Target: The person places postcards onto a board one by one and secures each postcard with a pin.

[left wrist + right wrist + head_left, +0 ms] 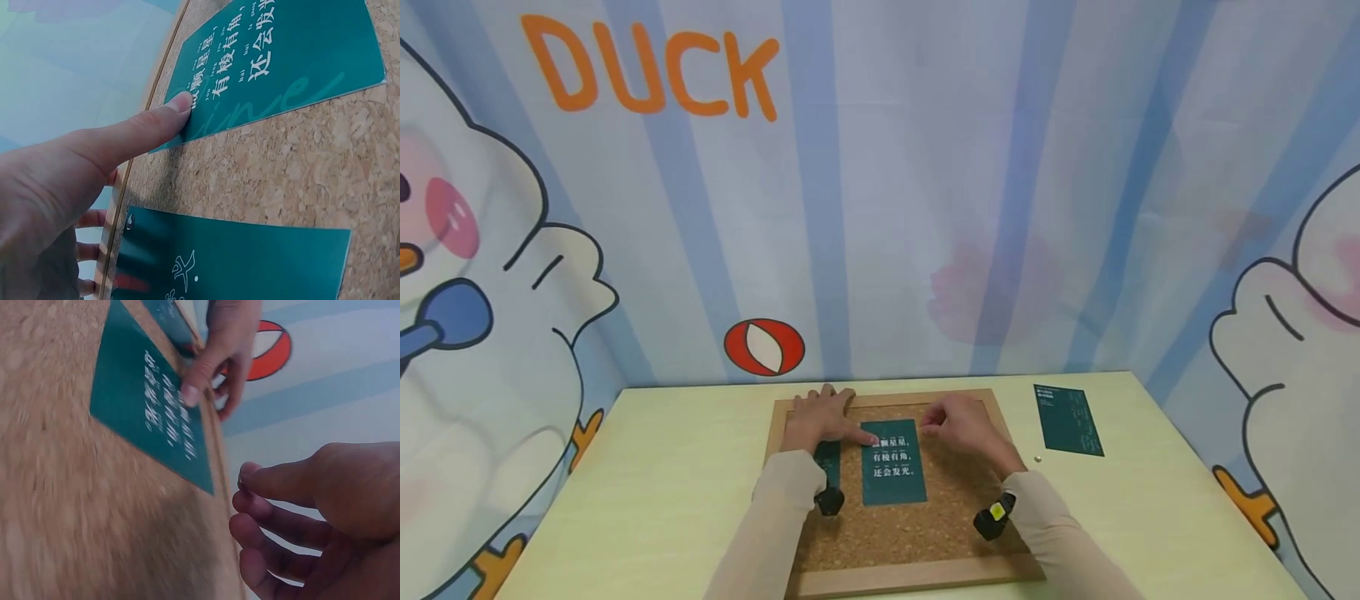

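A dark green card (892, 487) with white Chinese characters lies on the framed corkboard (917, 537). My left hand (822, 421) presses the card's upper left corner with a straight thumb, its other fingers spread over the board's top edge. Near the card's upper right corner is my right hand (964, 427). In the right wrist view its thumb and index finger pinch a tiny pin (242, 482), mostly hidden by the fingertips. A second green card (250, 250) lies on the cork to the left, partly under my left arm in the head view.
Another green card (1069, 421) lies on the pale yellow table (677, 475), right of the board. A small round thing (1037, 458), too small to make out, sits by my right wrist. Behind the table hangs a striped cartoon curtain (917, 208).
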`<move>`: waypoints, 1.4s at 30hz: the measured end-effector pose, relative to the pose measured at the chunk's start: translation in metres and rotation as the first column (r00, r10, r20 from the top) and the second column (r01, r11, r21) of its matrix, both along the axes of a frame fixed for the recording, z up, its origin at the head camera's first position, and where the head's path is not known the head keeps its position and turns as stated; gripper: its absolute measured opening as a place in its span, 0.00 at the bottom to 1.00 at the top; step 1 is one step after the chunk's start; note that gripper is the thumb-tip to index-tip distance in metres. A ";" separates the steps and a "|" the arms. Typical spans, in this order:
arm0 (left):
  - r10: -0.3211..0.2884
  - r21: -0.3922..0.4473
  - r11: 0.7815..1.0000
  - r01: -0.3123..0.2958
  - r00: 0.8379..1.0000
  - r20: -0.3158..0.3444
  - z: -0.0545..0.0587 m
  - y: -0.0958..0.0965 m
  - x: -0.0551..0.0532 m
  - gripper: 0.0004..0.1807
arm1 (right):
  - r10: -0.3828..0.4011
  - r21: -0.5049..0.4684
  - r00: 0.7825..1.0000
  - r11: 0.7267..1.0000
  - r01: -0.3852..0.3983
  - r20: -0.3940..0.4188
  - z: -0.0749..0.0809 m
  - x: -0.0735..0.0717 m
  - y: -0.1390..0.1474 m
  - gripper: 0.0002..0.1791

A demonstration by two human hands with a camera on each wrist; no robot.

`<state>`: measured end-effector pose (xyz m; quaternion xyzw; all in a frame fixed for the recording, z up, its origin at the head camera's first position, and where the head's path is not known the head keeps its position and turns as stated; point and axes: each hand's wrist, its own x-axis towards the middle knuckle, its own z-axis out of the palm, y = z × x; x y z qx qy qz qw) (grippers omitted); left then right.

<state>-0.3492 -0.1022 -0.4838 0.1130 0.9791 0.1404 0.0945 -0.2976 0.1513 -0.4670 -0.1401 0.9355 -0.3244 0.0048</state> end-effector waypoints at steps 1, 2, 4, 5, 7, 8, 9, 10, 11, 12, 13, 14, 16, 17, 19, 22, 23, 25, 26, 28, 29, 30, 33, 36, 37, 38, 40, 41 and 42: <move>-0.001 -0.001 1.000 0.001 1.000 0.000 0.000 0.000 0.000 0.57 | 0.007 0.005 1.000 1.000 -0.007 0.000 -0.002 -0.002 -0.005 0.07; -0.001 -0.001 1.000 0.001 1.000 0.000 0.000 0.000 0.000 0.57 | 0.011 0.005 1.000 1.000 -0.011 0.006 -0.003 -0.004 -0.009 0.07; 0.000 -0.002 1.000 0.000 1.000 0.000 0.000 0.000 0.000 0.57 | 0.019 0.006 1.000 1.000 -0.019 0.012 -0.007 -0.009 -0.015 0.09; 0.001 -0.003 1.000 -0.001 1.000 0.000 0.000 0.000 0.000 0.57 | 0.018 0.004 1.000 1.000 -0.018 0.017 -0.009 -0.011 -0.017 0.09; 0.003 -0.004 1.000 -0.003 1.000 -0.001 0.000 0.000 0.000 0.57 | 0.003 -0.001 0.999 1.000 -0.003 0.043 -0.012 -0.015 -0.021 0.10; 0.002 -0.005 1.000 -0.002 1.000 -0.001 -0.001 0.000 -0.001 0.57 | -0.005 0.000 0.999 1.000 0.005 0.047 -0.014 -0.016 -0.022 0.10; 0.002 -0.006 1.000 -0.002 1.000 -0.002 -0.001 0.000 -0.001 0.57 | -0.015 0.000 0.998 1.000 0.015 0.054 -0.016 -0.018 -0.022 0.10; 0.000 -0.007 1.000 -0.001 1.000 -0.002 -0.001 0.000 -0.001 0.57 | -0.025 -0.006 0.998 1.000 0.025 0.062 -0.017 -0.019 -0.023 0.10; 0.000 -0.004 1.000 0.000 1.000 0.000 -0.002 0.000 -0.001 0.57 | -0.033 -0.008 0.997 0.999 0.034 0.068 -0.018 -0.020 -0.023 0.09; 0.000 -0.004 1.000 0.000 1.000 -0.002 -0.002 -0.001 -0.001 0.57 | -0.041 -0.013 0.996 0.999 0.042 0.076 -0.020 -0.022 -0.023 0.09; -0.002 -0.004 1.000 0.002 1.000 -0.003 -0.002 -0.001 -0.001 0.57 | -0.046 -0.019 0.996 0.999 0.048 0.078 -0.021 -0.023 -0.023 0.08; -0.002 -0.004 1.000 0.002 1.000 -0.002 -0.003 0.000 -0.002 0.57 | -0.051 -0.023 0.995 0.998 0.053 0.081 -0.022 -0.025 -0.022 0.08; -0.002 -0.003 1.000 0.002 1.000 0.000 -0.003 0.000 -0.002 0.57 | -0.060 -0.037 0.993 0.997 0.064 0.103 -0.023 -0.028 -0.022 0.07; -0.001 -0.003 1.000 0.001 1.000 0.000 -0.004 0.000 -0.002 0.57 | -0.063 -0.041 0.991 0.997 0.069 0.116 -0.023 -0.030 -0.021 0.07; 0.002 -0.007 1.000 -0.002 1.000 0.014 -0.006 0.000 -0.004 0.57 | -0.079 -0.063 0.984 0.994 0.090 0.160 -0.023 -0.033 -0.021 0.07; 0.006 -0.006 1.000 -0.006 1.000 0.024 -0.011 0.000 -0.008 0.58 | -0.116 -0.098 0.962 0.985 0.144 0.249 -0.023 -0.038 -0.021 0.08; 0.007 -0.005 1.000 -0.007 1.000 0.022 -0.013 0.000 -0.009 0.58 | -0.125 -0.109 0.953 0.981 0.161 0.275 -0.023 -0.040 -0.021 0.08; 0.010 -0.002 1.000 -0.010 1.000 0.015 -0.015 -0.001 -0.010 0.58 | -0.139 -0.124 0.936 0.974 0.188 0.325 -0.020 -0.042 -0.021 0.09; 0.011 0.000 1.000 -0.011 1.000 0.012 -0.016 -0.001 -0.011 0.58 | -0.142 -0.132 0.926 0.971 0.198 0.350 -0.019 -0.043 -0.021 0.09; 0.009 -0.004 1.000 -0.009 1.000 0.004 -0.015 -0.001 -0.011 0.57 | -0.141 -0.128 0.914 0.971 0.202 0.380 -0.017 -0.045 -0.021 0.10; 0.008 -0.006 1.000 -0.008 1.000 0.006 -0.014 -0.001 -0.010 0.57 | -0.141 -0.132 0.906 0.969 0.209 0.400 -0.015 -0.046 -0.021 0.10; 0.006 -0.011 1.000 -0.006 1.000 0.010 -0.012 -0.001 -0.010 0.57 | -0.141 -0.128 0.901 0.969 0.210 0.410 -0.014 -0.046 -0.020 0.10; -0.003 -0.017 1.000 0.003 1.000 0.000 -0.007 0.000 -0.007 0.57 | -0.132 -0.116 0.893 0.973 0.200 0.429 -0.011 -0.047 -0.019 0.10; -0.008 -0.010 1.000 0.008 1.000 -0.007 -0.003 0.001 -0.003 0.56 | -0.115 -0.115 0.890 0.976 0.183 0.441 -0.009 -0.046 -0.017 0.11; -0.008 -0.006 1.000 0.008 1.000 -0.012 -0.003 0.001 -0.002 0.56 | -0.105 -0.118 0.889 0.977 0.175 0.446 -0.008 -0.046 -0.017 0.11; -0.009 -0.006 1.000 0.008 1.000 -0.012 -0.003 0.001 -0.001 0.57 | -0.096 -0.121 0.888 0.978 0.167 0.450 -0.008 -0.046 -0.017 0.11; -0.009 -0.006 1.000 0.009 1.000 -0.016 -0.003 0.000 0.000 0.57 | -0.084 -0.122 0.886 0.980 0.155 0.456 -0.008 -0.045 -0.017 0.12; -0.009 -0.008 1.000 0.009 1.000 -0.021 -0.003 0.000 0.000 0.57 | -0.081 -0.119 0.886 0.981 0.151 0.457 -0.007 -0.045 -0.017 0.12; -0.009 -0.009 1.000 0.009 1.000 -0.025 -0.003 0.000 0.000 0.57 | -0.081 -0.116 0.884 0.982 0.150 0.460 -0.007 -0.046 -0.018 0.12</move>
